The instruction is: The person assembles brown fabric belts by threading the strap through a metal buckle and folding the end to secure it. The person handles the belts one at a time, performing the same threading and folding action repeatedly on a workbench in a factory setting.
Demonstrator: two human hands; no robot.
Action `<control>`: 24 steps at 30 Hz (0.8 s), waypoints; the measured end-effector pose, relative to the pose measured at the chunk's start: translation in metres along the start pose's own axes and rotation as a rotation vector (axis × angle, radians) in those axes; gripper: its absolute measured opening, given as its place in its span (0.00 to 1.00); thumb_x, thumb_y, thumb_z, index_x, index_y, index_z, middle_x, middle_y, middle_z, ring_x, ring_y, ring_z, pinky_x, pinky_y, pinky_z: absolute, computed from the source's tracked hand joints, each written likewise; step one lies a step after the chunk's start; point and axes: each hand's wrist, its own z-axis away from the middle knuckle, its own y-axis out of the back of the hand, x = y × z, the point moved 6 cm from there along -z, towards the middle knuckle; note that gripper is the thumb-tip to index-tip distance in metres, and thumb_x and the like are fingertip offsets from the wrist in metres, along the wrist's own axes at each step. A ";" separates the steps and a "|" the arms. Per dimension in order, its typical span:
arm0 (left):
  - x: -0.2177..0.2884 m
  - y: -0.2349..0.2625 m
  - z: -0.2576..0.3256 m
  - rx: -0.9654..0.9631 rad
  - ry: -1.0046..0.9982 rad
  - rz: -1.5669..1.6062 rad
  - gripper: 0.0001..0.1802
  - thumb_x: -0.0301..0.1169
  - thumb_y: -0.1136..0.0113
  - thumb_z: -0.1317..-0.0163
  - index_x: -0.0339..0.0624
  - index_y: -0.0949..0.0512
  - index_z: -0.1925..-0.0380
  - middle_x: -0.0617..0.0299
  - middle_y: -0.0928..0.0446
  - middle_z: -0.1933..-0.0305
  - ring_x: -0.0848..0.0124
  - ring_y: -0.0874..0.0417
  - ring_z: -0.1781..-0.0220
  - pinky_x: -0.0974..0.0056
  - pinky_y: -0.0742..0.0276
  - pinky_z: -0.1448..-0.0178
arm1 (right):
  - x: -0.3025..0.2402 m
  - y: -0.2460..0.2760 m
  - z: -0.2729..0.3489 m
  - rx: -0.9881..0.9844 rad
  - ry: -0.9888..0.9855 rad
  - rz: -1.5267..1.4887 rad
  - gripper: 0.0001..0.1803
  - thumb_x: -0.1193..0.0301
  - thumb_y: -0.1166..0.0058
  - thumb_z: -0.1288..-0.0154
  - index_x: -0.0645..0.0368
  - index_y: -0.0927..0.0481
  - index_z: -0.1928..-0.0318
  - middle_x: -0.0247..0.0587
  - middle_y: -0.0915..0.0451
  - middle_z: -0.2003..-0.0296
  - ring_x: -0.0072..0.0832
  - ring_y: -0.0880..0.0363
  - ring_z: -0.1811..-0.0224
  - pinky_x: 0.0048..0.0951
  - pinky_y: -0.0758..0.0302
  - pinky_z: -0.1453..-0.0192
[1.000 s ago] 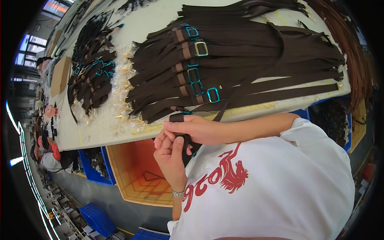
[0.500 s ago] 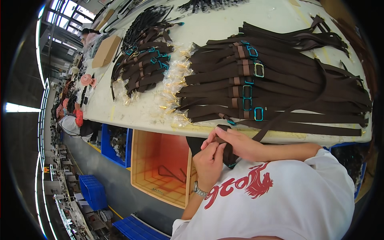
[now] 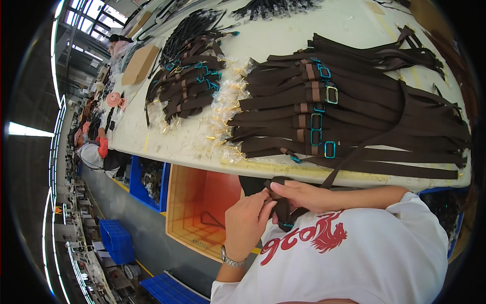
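Observation:
Both my hands work on one dark brown webbing strap (image 3: pixel 346 163) just off the table's near edge. My left hand (image 3: pixel 245 215), with a metal-band watch on the wrist, pinches a folded part of it between thumb and fingers. My right hand (image 3: pixel 306 196) grips the strap beside it, thumb on top. A teal buckle (image 3: pixel 288 225) shows below the hands, close to my shirt. The strap's other part runs up over the table onto a layer of brown straps (image 3: pixel 364 119), which carry teal rectangular buckles (image 3: pixel 330 149). My fingers partly hide the fold.
On the pale table (image 3: pixel 182 144) lies a smaller strap bundle (image 3: pixel 190 86), with plastic-wrapped gold hooks (image 3: pixel 230 119) between the bundles. A cardboard box (image 3: pixel 140 65) stands farther left. Below the edge are an orange-lined crate (image 3: pixel 195 202) and a blue bin (image 3: pixel 148 177). A person (image 3: pixel 96 152) sits at far left.
My left hand has moved left and down, its watch lower. My right hand has dropped slightly, and the strap stays between both hands. The whole view has shifted a little.

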 end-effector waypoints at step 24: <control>-0.069 -0.023 0.044 -0.024 0.721 1.569 0.15 0.34 0.44 0.20 0.35 0.22 0.66 0.67 0.29 0.78 0.79 0.31 0.80 0.70 0.36 0.76 | -0.079 -0.019 0.035 0.277 0.444 1.069 0.21 0.67 0.27 0.33 0.59 0.23 0.47 0.49 0.14 0.52 0.48 0.13 0.53 0.42 0.19 0.52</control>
